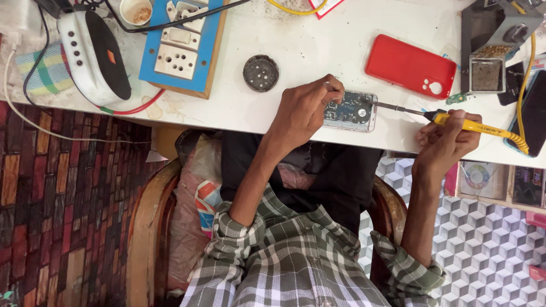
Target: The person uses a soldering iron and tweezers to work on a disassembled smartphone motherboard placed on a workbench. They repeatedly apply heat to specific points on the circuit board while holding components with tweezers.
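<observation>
An opened phone (355, 112) with its circuit board showing lies near the front edge of the white table (318, 40). My left hand (304, 111) rests on the phone's left end, fingers pinched on a thin metal tool whose kind I cannot tell. My right hand (446, 139) grips a yellow-handled soldering iron (472, 126). Its dark metal tip (392, 106) points left and reaches the phone's right edge.
A red phone cover (409, 65) lies behind the phone. A round dark perforated disc (260, 73), a blue switch-and-socket board (182, 42), a white speaker (94, 54) and a paper cup (135, 10) sit at the back left. A grey soldering stand (492, 45) is at the right.
</observation>
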